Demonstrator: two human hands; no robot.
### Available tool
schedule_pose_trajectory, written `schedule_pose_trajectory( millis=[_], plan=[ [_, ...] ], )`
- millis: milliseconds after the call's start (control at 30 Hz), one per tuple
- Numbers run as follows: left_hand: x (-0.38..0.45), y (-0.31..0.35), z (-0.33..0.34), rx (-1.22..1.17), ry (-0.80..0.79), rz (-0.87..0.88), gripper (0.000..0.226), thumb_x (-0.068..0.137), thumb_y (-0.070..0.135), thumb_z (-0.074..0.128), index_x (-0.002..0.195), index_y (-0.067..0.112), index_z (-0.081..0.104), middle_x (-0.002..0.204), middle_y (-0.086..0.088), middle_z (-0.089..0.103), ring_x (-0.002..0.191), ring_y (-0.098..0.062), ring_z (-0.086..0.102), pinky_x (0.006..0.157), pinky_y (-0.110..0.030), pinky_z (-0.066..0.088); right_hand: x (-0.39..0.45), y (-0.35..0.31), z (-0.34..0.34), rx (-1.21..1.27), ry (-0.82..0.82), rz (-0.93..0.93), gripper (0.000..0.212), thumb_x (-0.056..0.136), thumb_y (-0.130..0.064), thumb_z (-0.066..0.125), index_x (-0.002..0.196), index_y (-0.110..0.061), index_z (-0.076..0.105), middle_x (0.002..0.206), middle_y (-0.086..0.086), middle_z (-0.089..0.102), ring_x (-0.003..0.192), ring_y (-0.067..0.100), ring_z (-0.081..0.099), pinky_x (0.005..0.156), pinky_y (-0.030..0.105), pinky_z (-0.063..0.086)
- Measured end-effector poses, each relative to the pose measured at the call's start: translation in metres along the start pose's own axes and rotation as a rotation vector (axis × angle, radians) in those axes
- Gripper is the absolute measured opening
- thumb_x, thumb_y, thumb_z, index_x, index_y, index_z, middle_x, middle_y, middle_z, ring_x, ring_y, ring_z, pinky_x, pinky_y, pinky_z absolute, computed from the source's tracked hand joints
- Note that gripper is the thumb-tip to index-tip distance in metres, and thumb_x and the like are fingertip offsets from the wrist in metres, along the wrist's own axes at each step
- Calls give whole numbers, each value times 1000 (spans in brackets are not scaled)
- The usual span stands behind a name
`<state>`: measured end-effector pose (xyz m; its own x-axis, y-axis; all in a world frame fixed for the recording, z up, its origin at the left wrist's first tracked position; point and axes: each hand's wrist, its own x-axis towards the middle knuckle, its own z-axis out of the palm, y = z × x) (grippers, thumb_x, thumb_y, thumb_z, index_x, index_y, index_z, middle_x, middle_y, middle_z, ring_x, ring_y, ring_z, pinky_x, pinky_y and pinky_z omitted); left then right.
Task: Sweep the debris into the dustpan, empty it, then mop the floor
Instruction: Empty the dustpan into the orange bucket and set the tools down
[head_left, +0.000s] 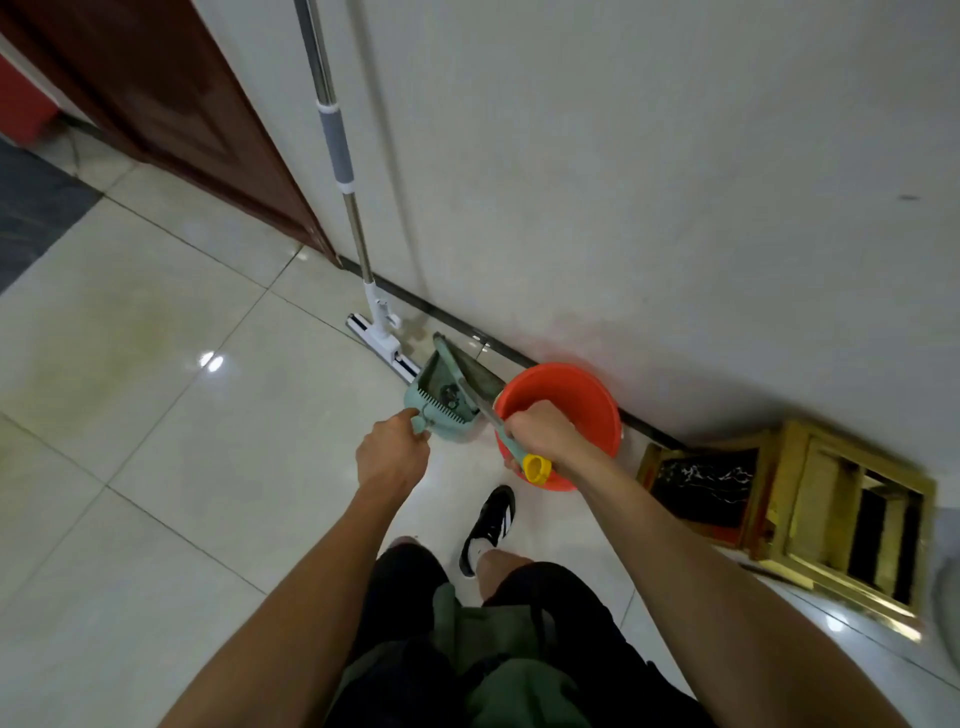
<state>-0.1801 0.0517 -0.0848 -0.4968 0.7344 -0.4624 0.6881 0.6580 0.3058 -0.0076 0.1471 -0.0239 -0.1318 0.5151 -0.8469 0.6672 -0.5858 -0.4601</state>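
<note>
Dustpan (445, 397): I am seeing it lifted off the floor, tilted, just beside the rim of the red bucket (582, 387), with dark debris (451, 400) lying near its comb teeth.
Head view, step in hand: I am judging this as the end of sweeping or the start of emptying; the debris is sitting inside the pan and the pan is hanging next to the bucket, not yet over it.
Left hand (392, 457): I am watching it gripping the dustpan's short handle, fingers curled round it, arm reaching forward and nearly straight.
Right hand (540, 434): I am watching it wrapping round the broom handle (511, 444) in a fist, with the yellow cap (537, 468) sticking out toward the camera and the bristle end (480, 379) resting in or against the pan.
Right arm: I am reading it as stretched forward, crossing in front of the bucket's near rim.
Next move: I am expecting the pan to need carrying over the bucket's opening and tipping, with the broom pulled clear or used to push the debris out; spilling over the rim is the risk.
Mop (358, 228): I am seeing it leaning against the wall, untouched, its flat head on the floor tiles (156, 415) just behind the pan.
Mopping: I am judging it not yet begun.
</note>
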Motion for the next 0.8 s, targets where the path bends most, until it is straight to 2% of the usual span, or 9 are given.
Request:
schedule_pose_trajectory(
  millis=[100,167,267,400,533,633,733,800],
  plan=[
    [22,11,6,3,-42,21,15,96,33,54,107,29,64,89,-4,70,78,-27,66,72,-36,57,14,-21,-13,-1,8,23,25,84,-6,49,98,6,66,82,23,73,49,22,69,55,32,49],
    [34,16,10,8,-75,38,22,96,35,56,117,31,64,94,-4,71,82,-28,67,73,-36,57,24,-31,-19,33,7,33,30,84,-6,49,104,6,67,92,23,73,53,22,69,57,30,50],
    [52,22,14,-48,-127,27,33,96,37,59,129,33,61,106,-6,72,92,-30,68,79,-39,58,39,-45,-23,34,-48,61,35,85,-3,48,111,14,63,86,28,69,57,23,71,65,37,47],
    [77,31,12,-81,-197,66,43,96,38,60,138,30,58,118,-8,68,102,-31,65,83,-38,54,53,-63,-25,32,-63,87,33,85,-1,51,111,16,64,81,26,68,58,23,70,64,39,48],
    [97,51,3,-56,-298,181,41,98,33,60,137,22,56,124,-12,60,108,-31,61,78,-31,42,62,-77,-23,101,-37,115,30,89,-6,56,109,14,65,80,27,71,58,23,70,58,34,50],
    [111,58,1,2,-387,242,40,98,31,57,136,19,53,127,-11,54,106,-30,61,83,-36,49,67,-87,-27,186,-27,141,25,90,-7,60,105,12,67,78,24,71,56,22,70,57,32,54],
    [121,58,1,39,-425,295,34,93,27,58,126,19,56,120,-10,60,97,-27,63,80,-38,56,67,-95,-30,261,-39,154,21,91,-8,62,102,10,68,76,18,69,58,21,70,51,27,53],
    [125,57,1,55,-431,315,38,92,26,57,129,19,54,121,-9,61,99,-28,64,81,-39,56,69,-100,-29,298,-51,154,20,91,-9,65,99,8,68,82,20,69,68,26,71,57,31,58]
  ],
)
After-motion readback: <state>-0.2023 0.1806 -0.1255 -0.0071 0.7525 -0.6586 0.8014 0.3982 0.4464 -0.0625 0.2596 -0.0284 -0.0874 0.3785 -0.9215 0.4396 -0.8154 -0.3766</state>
